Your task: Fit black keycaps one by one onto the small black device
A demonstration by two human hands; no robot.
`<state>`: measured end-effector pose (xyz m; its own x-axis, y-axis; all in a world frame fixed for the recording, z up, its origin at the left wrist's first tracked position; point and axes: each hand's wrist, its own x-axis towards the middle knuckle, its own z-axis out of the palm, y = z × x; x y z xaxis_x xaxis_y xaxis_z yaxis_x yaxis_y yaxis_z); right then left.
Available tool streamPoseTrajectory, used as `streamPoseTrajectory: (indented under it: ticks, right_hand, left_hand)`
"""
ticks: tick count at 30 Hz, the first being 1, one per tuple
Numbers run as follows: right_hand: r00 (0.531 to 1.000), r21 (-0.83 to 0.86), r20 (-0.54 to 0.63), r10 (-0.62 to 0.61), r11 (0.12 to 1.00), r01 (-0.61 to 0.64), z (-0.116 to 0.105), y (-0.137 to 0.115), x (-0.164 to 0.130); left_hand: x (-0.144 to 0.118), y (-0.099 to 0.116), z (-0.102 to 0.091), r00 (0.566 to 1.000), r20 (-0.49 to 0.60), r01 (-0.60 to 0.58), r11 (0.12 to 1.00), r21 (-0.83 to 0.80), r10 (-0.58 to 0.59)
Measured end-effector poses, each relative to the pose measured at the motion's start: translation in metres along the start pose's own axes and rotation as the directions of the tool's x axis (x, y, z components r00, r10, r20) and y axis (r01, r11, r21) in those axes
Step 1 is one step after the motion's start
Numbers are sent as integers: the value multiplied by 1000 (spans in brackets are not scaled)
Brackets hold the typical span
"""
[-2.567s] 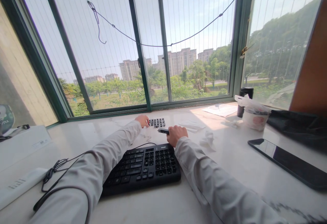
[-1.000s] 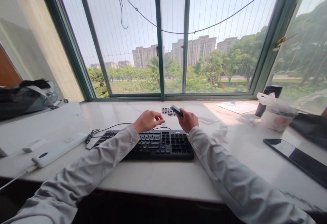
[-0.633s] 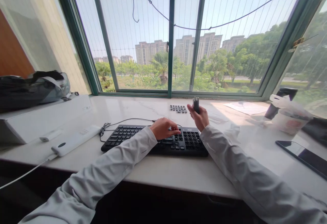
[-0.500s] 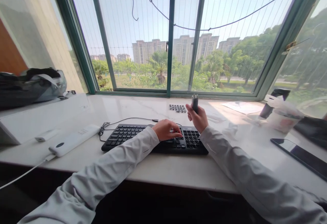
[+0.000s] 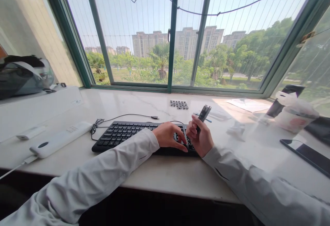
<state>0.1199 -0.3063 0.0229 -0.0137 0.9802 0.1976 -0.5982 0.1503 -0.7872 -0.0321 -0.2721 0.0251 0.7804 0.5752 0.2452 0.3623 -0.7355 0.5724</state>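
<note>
A black keyboard (image 5: 123,135) lies on the pale marble sill (image 5: 160,171) in front of me. My left hand (image 5: 168,137) rests on its right part, fingertips down on the keys near the number pad. My right hand (image 5: 201,138) hovers over the keyboard's right end and grips a small dark tool (image 5: 203,113), which points up and to the right. Several loose black keycaps (image 5: 179,104) sit in a tidy group farther back by the window. The keyboard's cable (image 5: 123,117) loops off to the left.
A white power strip (image 5: 60,139) and a small white adapter (image 5: 30,133) lie left, a white box (image 5: 38,107) with a dark bag (image 5: 22,76) behind. Right: a phone (image 5: 305,152), a bagged white tub (image 5: 294,114), a dark cup (image 5: 282,99), papers (image 5: 247,104), crumpled tissue (image 5: 235,128).
My left hand came back from the loose keycaps onto the keyboard. My right hand lifted the dark tool off the sill and drew it back over the keyboard's right end. My head pulled back.
</note>
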Motion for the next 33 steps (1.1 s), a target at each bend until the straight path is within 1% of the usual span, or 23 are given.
streamPoseTrajectory:
  ticks: [3, 6, 10, 14, 17, 20, 24, 30, 33]
  right_hand:
    - [1000, -47, 18, 12, 999, -11, -1, 5, -2]
    - [1000, -58, 21, 24, 998, -23, -1, 6, -3]
    - [999, -60, 23, 25, 998, -24, -1, 5, -3]
    - [1000, -89, 26, -11, 996, 13, -2, 4, -3]
    - [1000, -93, -7, -24, 995, 24, -2, 5, -4]
    - [999, -113, -48, -9, 994, 4, 1, 8, -5]
    - [998, -115, -65, -5, 993, -2, 5, 10, -8]
    - [994, -203, -102, -35, 979, 14, 7, 17, -11]
    - [996, -217, -76, -49, 976, 31, 6, 20, -12]
  left_hand:
    - [1, -2, 1, 996, -29, 80, 995, -52, -82]
    - [2, -3, 1, 992, -56, 104, 990, -91, -109]
    - [1, -2, -1, 996, -14, 83, 991, -101, -85]
    - [0, 0, -6, 998, 5, 70, 995, -75, -70]
    - [0, 0, -8, 998, 28, 56, 997, -58, -54]
    - [0, -3, -10, 998, 57, 29, 998, -49, -26]
    - [0, -4, -14, 998, 70, 12, 1000, -20, -10]
    - [0, -7, -17, 994, 107, -7, 1000, 23, 4]
    - [0, -7, -17, 994, 112, -18, 999, 34, 14]
